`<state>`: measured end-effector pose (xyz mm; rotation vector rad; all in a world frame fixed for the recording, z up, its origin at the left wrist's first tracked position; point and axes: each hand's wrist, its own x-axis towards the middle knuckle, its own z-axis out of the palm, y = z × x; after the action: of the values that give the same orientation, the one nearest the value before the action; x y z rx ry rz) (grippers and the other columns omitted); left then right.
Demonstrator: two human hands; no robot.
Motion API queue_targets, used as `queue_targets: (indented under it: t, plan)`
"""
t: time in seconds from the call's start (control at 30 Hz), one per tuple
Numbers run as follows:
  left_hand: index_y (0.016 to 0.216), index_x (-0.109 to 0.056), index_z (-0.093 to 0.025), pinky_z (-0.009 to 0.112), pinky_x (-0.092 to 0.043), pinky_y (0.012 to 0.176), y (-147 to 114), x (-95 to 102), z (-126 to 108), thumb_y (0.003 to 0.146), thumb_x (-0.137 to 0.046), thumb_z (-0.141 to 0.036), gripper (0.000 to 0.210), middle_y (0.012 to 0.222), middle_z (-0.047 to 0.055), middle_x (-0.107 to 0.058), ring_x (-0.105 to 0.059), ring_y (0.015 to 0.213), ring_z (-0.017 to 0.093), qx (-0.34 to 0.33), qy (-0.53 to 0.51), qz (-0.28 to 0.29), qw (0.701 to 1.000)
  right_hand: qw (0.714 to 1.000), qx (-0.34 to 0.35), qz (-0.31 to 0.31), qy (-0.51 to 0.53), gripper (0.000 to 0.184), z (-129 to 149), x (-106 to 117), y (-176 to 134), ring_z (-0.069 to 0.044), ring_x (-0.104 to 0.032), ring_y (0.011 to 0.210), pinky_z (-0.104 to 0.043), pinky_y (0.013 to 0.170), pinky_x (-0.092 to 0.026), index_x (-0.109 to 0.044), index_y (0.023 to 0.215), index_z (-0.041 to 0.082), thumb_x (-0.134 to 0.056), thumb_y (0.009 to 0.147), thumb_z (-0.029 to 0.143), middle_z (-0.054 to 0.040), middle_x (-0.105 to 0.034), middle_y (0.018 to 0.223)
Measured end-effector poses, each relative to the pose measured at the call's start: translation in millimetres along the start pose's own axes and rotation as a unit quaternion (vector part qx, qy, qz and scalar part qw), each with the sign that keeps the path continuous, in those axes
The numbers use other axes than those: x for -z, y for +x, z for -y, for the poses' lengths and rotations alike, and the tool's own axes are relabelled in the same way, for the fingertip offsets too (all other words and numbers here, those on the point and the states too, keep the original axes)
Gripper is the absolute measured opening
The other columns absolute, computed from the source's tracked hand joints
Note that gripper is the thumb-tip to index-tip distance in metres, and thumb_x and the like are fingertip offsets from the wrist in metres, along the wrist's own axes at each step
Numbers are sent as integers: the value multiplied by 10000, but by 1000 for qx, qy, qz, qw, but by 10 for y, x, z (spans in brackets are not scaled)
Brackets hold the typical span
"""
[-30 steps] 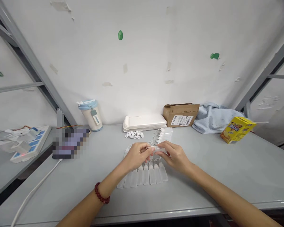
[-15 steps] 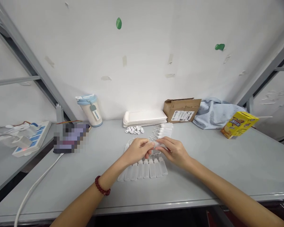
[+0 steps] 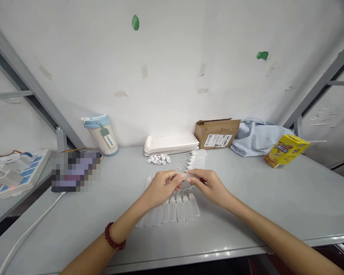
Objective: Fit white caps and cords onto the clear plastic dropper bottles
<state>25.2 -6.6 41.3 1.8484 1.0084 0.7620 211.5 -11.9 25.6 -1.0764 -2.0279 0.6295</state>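
My left hand [image 3: 163, 187] and my right hand [image 3: 208, 184] meet above the desk, fingertips almost touching. Both pinch a small translucent plastic bottle [image 3: 185, 177] whose thin white loop shows by my left thumb; the fingers cover most of it. Just below my hands lies a row of similar bottles [image 3: 180, 211] with white loops at their necks, partly hidden by my left hand. More such bottles [image 3: 197, 158] are stacked behind my right hand. Beyond my left hand sits a small pile of white caps [image 3: 158, 159].
White flat trays or boxes [image 3: 172, 144] and an open cardboard box [image 3: 218, 134] stand along the wall. To the left are a tumbler [image 3: 101, 135], a blurred phone [image 3: 77, 172] with its cable, and a power strip [image 3: 25, 173]. On the right lie a blue cloth [image 3: 256, 137] and a yellow carton [image 3: 286, 151].
The camera view has shifted slightly, so the surroundings sit further left. Both hands stay together on the same bottle; its white loop now shows more clearly by the left thumb.
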Motion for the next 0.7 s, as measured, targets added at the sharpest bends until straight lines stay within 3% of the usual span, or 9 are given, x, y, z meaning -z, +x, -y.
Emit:
queue_targets:
  t: [0.17, 0.3, 0.47, 0.6, 0.7]
  plan:
    - [597, -527, -152, 217, -399, 509, 5, 3, -3, 851, -466, -440, 389, 549, -20, -513, -498, 517, 105, 56, -65, 14, 996, 998, 50, -22, -30, 324, -15, -27, -17, -119, -451, 546, -246, 546, -369, -649, 938, 130, -433, 904, 369, -33, -569, 650]
    - [571, -517, -152, 215, -390, 503, 18, -23, 29, 852, -459, -458, 419, 536, -21, -500, -495, 518, 104, 43, -65, 16, 997, 998, -33, 14, 61, 380, 26, -17, 0, -114, -435, 564, -237, 546, -361, -616, 750, 155, -389, 913, 413, -4, -506, 604]
    - [566, -470, -156, 212, -340, 505, 7, -60, 14, 870, -437, -409, 397, 545, -28, -474, -455, 528, 95, 4, 7, 1, 1000, 969, -141, 15, 203, 448, 45, -26, 25, -68, -285, 471, -228, 486, -295, -454, 592, 165, -450, 846, 534, 60, -311, 517]
    - [538, -440, -155, 217, -306, 517, -2, -60, -21, 875, -430, -322, 376, 535, -35, -454, -417, 530, 86, -55, 95, -10, 994, 943, -184, 67, 268, 449, 9, 14, 48, -51, -187, 438, -215, 434, -197, -435, 600, 170, -482, 824, 556, 85, -223, 494]
    - [544, -472, -154, 217, -321, 520, 7, -55, 19, 876, -424, -320, 375, 543, -28, -482, -441, 536, 91, -49, 87, 6, 995, 941, -184, 108, 263, 460, -20, 47, 69, -51, -186, 449, -217, 422, -156, -458, 596, 158, -478, 830, 553, 73, -248, 509]
